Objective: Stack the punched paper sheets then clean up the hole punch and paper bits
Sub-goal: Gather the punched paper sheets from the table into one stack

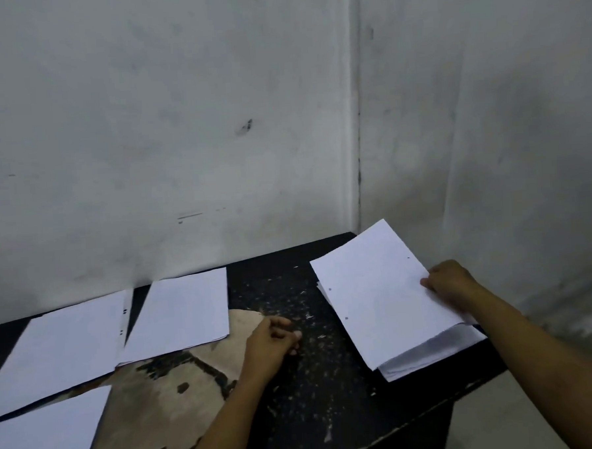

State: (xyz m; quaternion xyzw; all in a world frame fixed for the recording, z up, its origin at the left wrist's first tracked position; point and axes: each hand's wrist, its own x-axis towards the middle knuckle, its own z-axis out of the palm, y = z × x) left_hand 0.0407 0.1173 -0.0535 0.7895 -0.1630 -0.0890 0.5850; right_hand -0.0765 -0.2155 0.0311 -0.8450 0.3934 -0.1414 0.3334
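Right hand (450, 281) pinches the punched stack (387, 298); loose sheets (179, 307) lie beyond the empty, half-curled left hand (273, 338), the nearer.

Right hand: the right hand (450, 282) grips the top sheet (377, 292) on the paper stack (435, 349), thumb on its right edge.
Left hand: the left hand (271, 342) rests loosely curled on the worktop (317, 388), holding nothing.
Loose sheets: three punched sheets (177, 309) lie flat at left.
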